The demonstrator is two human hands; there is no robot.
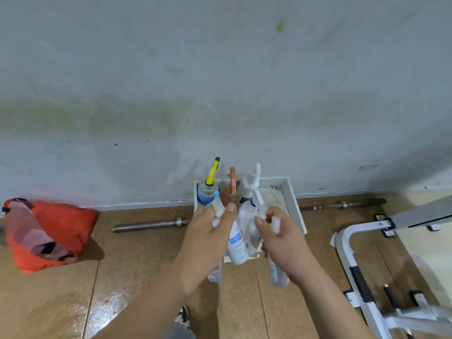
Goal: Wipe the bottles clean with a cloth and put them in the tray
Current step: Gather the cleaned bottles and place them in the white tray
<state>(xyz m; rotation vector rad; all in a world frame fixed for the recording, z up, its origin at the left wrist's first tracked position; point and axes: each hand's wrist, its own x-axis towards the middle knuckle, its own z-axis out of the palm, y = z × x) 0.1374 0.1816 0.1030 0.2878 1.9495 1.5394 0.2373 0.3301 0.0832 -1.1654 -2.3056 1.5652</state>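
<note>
In the head view, your left hand (208, 237) has its fingers curled round a small blue-topped bottle (215, 274). Your right hand (285, 241) grips a clear bottle (278, 276) the same way. You hold both roughly upright by the near edge of the tray (294, 204), probably so each can go straight in. The tray sits on the floor (146, 265) against the wall (220, 69), with several spray bottles (231, 192) standing crowded toward its left end. No cloth shows.
</note>
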